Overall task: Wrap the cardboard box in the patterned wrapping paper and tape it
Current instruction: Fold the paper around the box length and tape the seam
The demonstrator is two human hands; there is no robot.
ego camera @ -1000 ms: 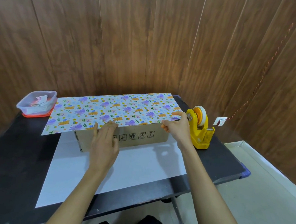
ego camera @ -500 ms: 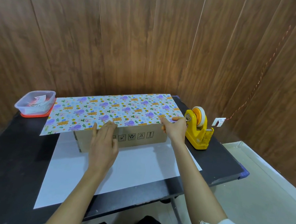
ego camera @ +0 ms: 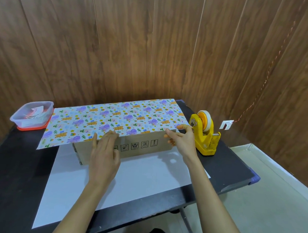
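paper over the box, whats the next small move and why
Probably pull the paper taut and crease it along the front top edge of the box. Its near edge only just reaches that edge, the left hand presses it flat there, and the right hand pinches its right corner. The box front is bare, and the white sheet in front lies flat.

Small indoor packing or craft corner, plain workroom.
Dark wood-panelled walls (ego camera: 154, 44) meeting in a corner; black work table (ego camera: 11, 170) on thin metal legs; yellow tape dispenser (ego camera: 205, 135); clear plastic tub (ego camera: 32, 114) holding paper bits; small white wall fitting (ego camera: 226, 124) with twisted wire (ego camera: 271, 69); pale bare floor (ego camera: 270, 204).
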